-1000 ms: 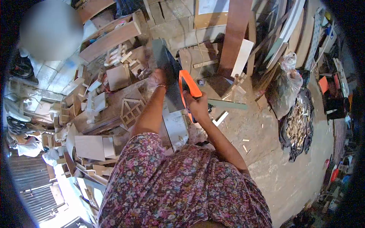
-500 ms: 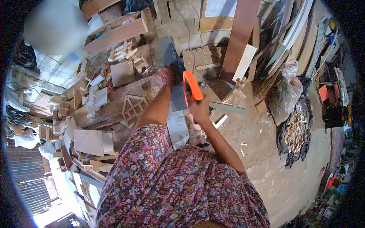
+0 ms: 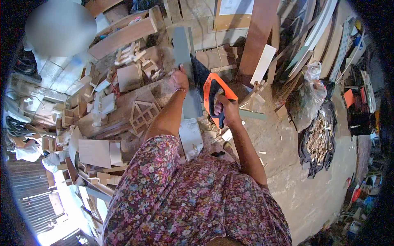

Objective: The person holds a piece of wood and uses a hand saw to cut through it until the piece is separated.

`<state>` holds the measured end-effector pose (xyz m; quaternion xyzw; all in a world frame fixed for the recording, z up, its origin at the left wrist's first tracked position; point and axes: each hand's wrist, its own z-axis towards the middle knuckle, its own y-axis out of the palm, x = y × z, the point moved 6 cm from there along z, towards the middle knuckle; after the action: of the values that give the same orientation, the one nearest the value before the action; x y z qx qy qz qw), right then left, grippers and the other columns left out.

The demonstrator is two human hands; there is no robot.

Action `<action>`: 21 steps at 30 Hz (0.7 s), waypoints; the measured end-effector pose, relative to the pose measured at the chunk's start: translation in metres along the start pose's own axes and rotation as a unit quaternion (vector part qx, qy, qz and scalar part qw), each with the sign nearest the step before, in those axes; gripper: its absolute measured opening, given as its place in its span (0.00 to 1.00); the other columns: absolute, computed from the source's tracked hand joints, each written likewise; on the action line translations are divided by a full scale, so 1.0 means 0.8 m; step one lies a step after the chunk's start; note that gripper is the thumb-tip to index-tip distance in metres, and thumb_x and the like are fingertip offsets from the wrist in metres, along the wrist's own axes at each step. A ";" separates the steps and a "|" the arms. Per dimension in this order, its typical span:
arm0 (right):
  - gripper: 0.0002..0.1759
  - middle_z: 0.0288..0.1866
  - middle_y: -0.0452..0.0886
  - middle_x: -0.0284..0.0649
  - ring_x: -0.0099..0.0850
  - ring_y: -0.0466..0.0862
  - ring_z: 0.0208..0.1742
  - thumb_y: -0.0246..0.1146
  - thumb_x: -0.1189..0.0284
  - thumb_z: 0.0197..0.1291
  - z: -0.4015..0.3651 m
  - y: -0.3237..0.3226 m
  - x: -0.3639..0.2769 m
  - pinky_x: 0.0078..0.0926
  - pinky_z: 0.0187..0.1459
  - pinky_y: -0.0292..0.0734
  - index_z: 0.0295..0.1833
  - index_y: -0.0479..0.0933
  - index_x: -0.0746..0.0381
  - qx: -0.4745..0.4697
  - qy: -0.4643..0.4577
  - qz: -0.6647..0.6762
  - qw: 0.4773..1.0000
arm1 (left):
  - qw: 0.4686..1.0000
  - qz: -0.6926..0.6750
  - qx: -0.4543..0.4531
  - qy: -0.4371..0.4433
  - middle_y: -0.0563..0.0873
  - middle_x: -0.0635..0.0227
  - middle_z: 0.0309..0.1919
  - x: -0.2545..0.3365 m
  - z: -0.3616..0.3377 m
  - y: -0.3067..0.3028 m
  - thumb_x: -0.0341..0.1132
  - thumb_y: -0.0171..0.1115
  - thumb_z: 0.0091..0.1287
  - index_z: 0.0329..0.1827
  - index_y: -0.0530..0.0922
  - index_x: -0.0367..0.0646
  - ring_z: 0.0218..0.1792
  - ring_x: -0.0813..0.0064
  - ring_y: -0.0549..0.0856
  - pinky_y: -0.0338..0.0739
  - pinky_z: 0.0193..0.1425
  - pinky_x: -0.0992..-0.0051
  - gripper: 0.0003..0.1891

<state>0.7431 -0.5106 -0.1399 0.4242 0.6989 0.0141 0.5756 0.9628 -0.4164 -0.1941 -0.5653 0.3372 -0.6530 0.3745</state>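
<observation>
A long grey board (image 3: 186, 82) lies lengthwise in front of me, over a pale block (image 3: 191, 137). My left hand (image 3: 179, 78), with a beaded bracelet at the wrist, is wrapped over the board's left edge. My right hand (image 3: 225, 107) is closed round the orange and black handle of a hand saw (image 3: 207, 91). The saw's dark blade runs up from the handle along the board's right side. Whether its teeth touch the board cannot be made out.
Small wooden pieces (image 3: 139, 57) and a house-shaped wooden frame (image 3: 143, 112) lie at left. Tall planks (image 3: 259, 41) lean at the back. A plastic bag (image 3: 305, 100) and a dark sack of wood scraps (image 3: 319, 139) are at right. A blurred round patch covers the upper left.
The saw's handle has turned to show its broad side and moved slightly right and down with my right hand. The board's far end now shows higher up, and my left hand's fingers have shifted.
</observation>
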 end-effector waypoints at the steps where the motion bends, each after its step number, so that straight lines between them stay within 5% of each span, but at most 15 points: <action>1: 0.06 0.12 0.62 0.29 0.20 0.61 0.10 0.55 0.74 0.52 0.001 0.000 -0.002 0.20 0.12 0.57 0.27 0.66 0.62 -0.014 0.005 0.013 1.000 | 1.000 -0.005 -0.014 -0.009 0.80 0.51 0.29 0.000 -0.002 -0.002 0.56 0.40 0.61 0.31 0.75 0.39 0.33 0.54 0.80 0.73 0.34 0.59 0.26; 3: 0.06 0.12 0.63 0.29 0.19 0.61 0.10 0.55 0.74 0.52 -0.004 0.006 -0.004 0.21 0.13 0.57 0.26 0.66 0.62 -0.026 0.010 0.029 0.999 | 0.999 -0.008 -0.028 -0.016 0.80 0.50 0.30 0.001 -0.002 -0.001 0.55 0.41 0.61 0.30 0.75 0.38 0.34 0.54 0.80 0.73 0.35 0.59 0.26; 5: 0.05 0.14 0.63 0.29 0.18 0.62 0.12 0.57 0.72 0.50 -0.016 0.022 -0.007 0.18 0.15 0.57 0.27 0.68 0.60 0.004 -0.051 -0.126 0.991 | 0.998 -0.030 -0.032 -0.051 0.80 0.50 0.32 -0.007 0.003 0.007 0.54 0.41 0.61 0.34 0.76 0.39 0.35 0.53 0.79 0.73 0.37 0.59 0.25; 6: 0.04 0.17 0.68 0.29 0.19 0.66 0.15 0.57 0.74 0.50 -0.001 0.012 0.021 0.18 0.17 0.61 0.30 0.70 0.63 0.016 -0.169 -0.282 0.944 | 0.998 -0.028 -0.033 -0.053 0.80 0.50 0.32 -0.019 0.007 0.022 0.54 0.41 0.61 0.34 0.76 0.39 0.35 0.53 0.79 0.73 0.37 0.59 0.25; 8: 0.05 0.18 0.69 0.29 0.19 0.68 0.19 0.57 0.75 0.50 -0.038 0.052 0.020 0.18 0.21 0.63 0.29 0.70 0.66 0.010 -0.311 -0.388 0.867 | 0.982 -0.153 -0.071 -0.088 0.80 0.51 0.33 -0.041 0.023 0.061 0.53 0.41 0.61 0.36 0.77 0.39 0.37 0.52 0.79 0.72 0.39 0.58 0.25; 12: 0.06 0.19 0.68 0.28 0.18 0.66 0.21 0.57 0.76 0.50 -0.096 0.060 -0.001 0.17 0.23 0.64 0.27 0.69 0.68 0.008 -0.313 -0.440 0.842 | 0.984 -0.095 -0.102 -0.110 0.80 0.53 0.38 -0.014 0.000 0.006 0.55 0.39 0.61 0.34 0.79 0.41 0.40 0.52 0.78 0.70 0.42 0.57 0.27; 14: 0.10 0.18 0.74 0.48 0.38 0.77 0.19 0.59 0.72 0.46 -0.098 0.036 -0.003 0.28 0.25 0.70 0.29 0.72 0.69 0.043 -0.236 -0.359 0.902 | 0.985 -0.086 -0.102 -0.107 0.80 0.53 0.37 -0.014 -0.001 0.009 0.56 0.38 0.61 0.35 0.79 0.41 0.41 0.52 0.78 0.71 0.42 0.57 0.28; 18: 0.08 0.15 0.72 0.45 0.30 0.72 0.16 0.59 0.74 0.47 -0.099 0.036 -0.005 0.28 0.23 0.67 0.26 0.71 0.69 0.055 -0.236 -0.431 0.869 | 0.987 -0.055 -0.116 -0.097 0.80 0.52 0.36 -0.021 0.014 0.029 0.57 0.35 0.62 0.37 0.78 0.40 0.41 0.53 0.78 0.72 0.42 0.58 0.30; 21: 0.10 0.15 0.71 0.46 0.33 0.70 0.15 0.59 0.73 0.46 -0.050 0.056 -0.007 0.30 0.22 0.66 0.23 0.69 0.70 0.039 -0.231 -0.378 0.895 | 0.987 -0.060 -0.129 -0.073 0.79 0.51 0.37 -0.016 0.005 0.017 0.57 0.34 0.62 0.39 0.77 0.39 0.42 0.53 0.78 0.72 0.42 0.59 0.30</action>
<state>0.7358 -0.4668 -0.0990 0.1411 0.6536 -0.3304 0.6661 0.9693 -0.4116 -0.2115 -0.6739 0.3563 -0.5825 0.2822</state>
